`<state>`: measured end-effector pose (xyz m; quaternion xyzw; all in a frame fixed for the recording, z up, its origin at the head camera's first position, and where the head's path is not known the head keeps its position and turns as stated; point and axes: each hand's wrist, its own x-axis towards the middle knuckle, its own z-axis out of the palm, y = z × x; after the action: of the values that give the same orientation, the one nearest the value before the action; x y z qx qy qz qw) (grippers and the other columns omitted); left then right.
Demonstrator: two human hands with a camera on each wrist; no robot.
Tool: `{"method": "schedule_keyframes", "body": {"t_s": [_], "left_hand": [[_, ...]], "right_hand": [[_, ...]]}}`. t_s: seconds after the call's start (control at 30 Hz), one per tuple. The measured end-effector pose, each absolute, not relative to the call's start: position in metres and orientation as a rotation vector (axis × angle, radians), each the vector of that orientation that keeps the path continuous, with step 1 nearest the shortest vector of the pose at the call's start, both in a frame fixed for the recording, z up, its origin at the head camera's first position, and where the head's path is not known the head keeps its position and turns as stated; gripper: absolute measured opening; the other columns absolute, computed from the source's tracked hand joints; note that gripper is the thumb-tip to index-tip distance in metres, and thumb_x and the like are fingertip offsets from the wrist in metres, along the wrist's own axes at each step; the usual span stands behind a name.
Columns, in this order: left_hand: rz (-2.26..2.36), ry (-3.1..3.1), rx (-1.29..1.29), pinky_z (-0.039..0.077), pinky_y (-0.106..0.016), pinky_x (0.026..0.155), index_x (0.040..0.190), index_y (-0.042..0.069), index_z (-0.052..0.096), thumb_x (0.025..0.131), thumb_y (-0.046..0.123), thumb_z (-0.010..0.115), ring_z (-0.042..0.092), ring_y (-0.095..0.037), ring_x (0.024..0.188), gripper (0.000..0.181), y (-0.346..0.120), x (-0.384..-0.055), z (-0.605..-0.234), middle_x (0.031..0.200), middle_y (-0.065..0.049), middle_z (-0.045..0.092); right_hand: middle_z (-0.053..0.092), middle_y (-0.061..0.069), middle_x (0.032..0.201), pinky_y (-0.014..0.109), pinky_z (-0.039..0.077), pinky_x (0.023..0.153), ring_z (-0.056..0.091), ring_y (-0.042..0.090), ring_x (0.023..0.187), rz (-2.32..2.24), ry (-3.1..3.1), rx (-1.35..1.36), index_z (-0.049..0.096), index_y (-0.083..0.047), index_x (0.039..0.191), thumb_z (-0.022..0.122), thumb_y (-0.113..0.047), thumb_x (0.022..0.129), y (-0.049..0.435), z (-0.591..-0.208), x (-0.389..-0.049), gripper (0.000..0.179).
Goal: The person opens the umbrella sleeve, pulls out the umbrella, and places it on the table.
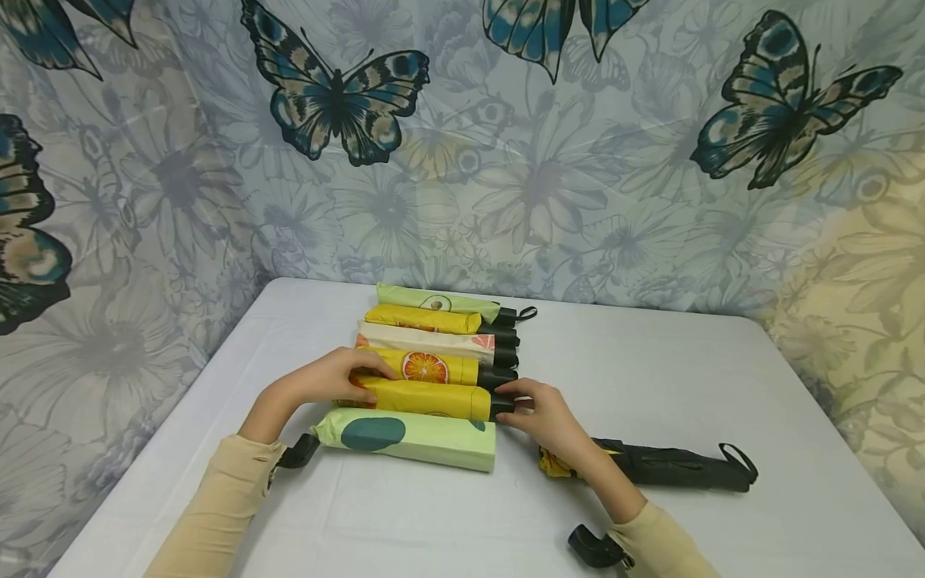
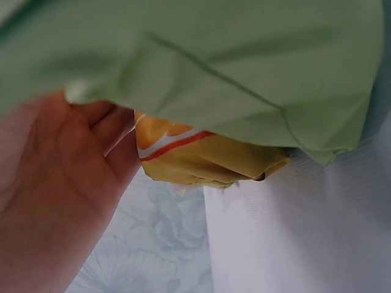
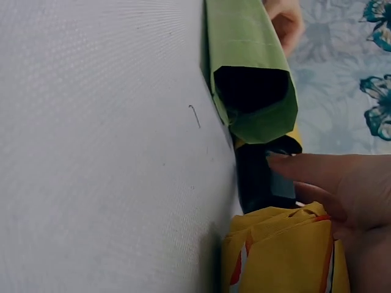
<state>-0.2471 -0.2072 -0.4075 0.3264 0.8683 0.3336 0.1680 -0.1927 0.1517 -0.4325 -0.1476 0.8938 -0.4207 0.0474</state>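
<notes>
A row of folded umbrellas lies on the table. My left hand (image 1: 325,379) holds the left end of a yellow umbrella (image 1: 426,399), its thumb in front and its fingers behind, beside the orange-slice umbrella (image 1: 451,369). At the other end, my right hand (image 1: 545,417) pinches that yellow umbrella's black handle (image 3: 256,177) between thumb and fingers. Nearest me in the row is a pale green sleeve (image 1: 441,441) with dark green spots. In the right wrist view its end gapes open and dark. This green sleeve hides part of the left fingers in the left wrist view.
Behind lie a cream umbrella (image 1: 426,339), another yellow one (image 1: 422,319) and a green avocado-print one (image 1: 462,303), handles to the right. A black umbrella (image 1: 679,466) with a wrist loop and yellow end (image 3: 287,250) lies under the right forearm. A patterned cloth (image 1: 506,160) hangs behind the table.
</notes>
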Motion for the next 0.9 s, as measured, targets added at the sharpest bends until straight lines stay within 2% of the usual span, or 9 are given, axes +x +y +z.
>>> {"method": "schedule_keyframes", "body": {"t_s": [0.2,0.43,0.73,0.9], "left_hand": [[0.947,2.476,0.935,0.053,-0.028,0.091,0.124,0.023,0.067,0.085,0.019,0.076,0.063,-0.021,0.115,0.040,-0.2073,-0.2472,-0.4075,0.126,-0.001,0.066],[0.933,2.492,0.948,0.053,-0.031,0.093,0.123,0.023,0.067,0.083,0.023,0.078,0.062,-0.020,0.114,0.042,-0.2079,-0.2469,-0.4077,0.124,0.001,0.067],[0.936,2.483,0.950,0.053,-0.029,0.091,0.125,0.023,0.066,0.082,0.021,0.078,0.062,-0.020,0.114,0.044,-0.2086,-0.2478,-0.4100,0.126,0.000,0.066],[0.922,2.491,0.958,0.053,-0.030,0.093,0.125,0.021,0.066,0.082,0.021,0.079,0.061,-0.020,0.115,0.046,-0.2083,-0.2471,-0.4090,0.126,0.000,0.066]], "right_hand": [[0.067,0.012,0.123,0.041,0.056,0.091,0.068,0.029,0.105,-1.167,2.822,-0.468,0.068,-0.007,0.118,0.079,-0.008,0.080,0.1479,-0.4347,-0.1924,0.040],[0.068,0.013,0.119,0.040,0.057,0.089,0.068,0.029,0.103,-1.170,2.833,-0.501,0.069,-0.005,0.115,0.079,-0.008,0.080,0.1474,-0.4363,-0.1946,0.037],[0.070,0.007,0.115,0.037,0.057,0.086,0.068,0.020,0.098,-1.205,2.806,-0.487,0.072,-0.011,0.112,0.081,-0.012,0.079,0.1498,-0.4370,-0.1943,0.035],[0.070,0.008,0.115,0.036,0.058,0.085,0.068,0.023,0.099,-1.233,2.771,-0.492,0.072,-0.012,0.112,0.081,-0.015,0.079,0.1524,-0.4364,-0.1944,0.034]]}}
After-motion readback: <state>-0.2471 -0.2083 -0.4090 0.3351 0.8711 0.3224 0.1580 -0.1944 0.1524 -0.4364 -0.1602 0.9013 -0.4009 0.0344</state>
